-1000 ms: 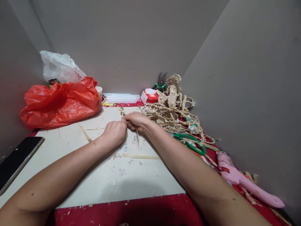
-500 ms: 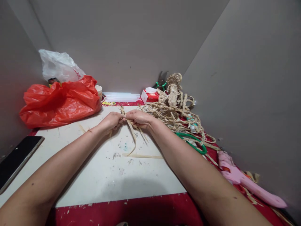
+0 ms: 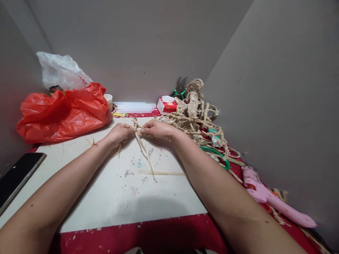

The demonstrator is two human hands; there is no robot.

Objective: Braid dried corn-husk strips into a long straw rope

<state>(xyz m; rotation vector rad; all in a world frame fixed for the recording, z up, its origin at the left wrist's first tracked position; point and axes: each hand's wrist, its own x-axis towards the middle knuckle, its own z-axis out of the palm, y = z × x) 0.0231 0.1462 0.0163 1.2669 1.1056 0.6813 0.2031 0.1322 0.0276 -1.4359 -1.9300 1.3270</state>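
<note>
Near the center of the frame, 2 hands meet at a small piece of braided fiber [image 3: 136, 124], which stands between their fingertips with its knotted end pointing toward the top of the frame. The left hand [image 3: 120, 134] is curled, thumb and fingers pinched on the braid's left side; a short strip [image 3: 119, 150] hangs below that hand. The right hand [image 3: 158, 129] is also closed in a pinch, its fingertips on the braid's right side. Loose strands [image 3: 143, 147] trail down from the braid toward the middle of the frame, over the white board [image 3: 111, 201]. Their lower end crosses 1 flat strip [image 3: 166, 173] lying there, partly behind the right forearm. Just right of the right hand, a tangle of braided cord [image 3: 185, 121] spreads. A red plastic bag [image 3: 66, 114] sits at left, a phone [image 3: 19, 180] at lower left, and a pink tool [image 3: 280, 204] at lower right.
</note>
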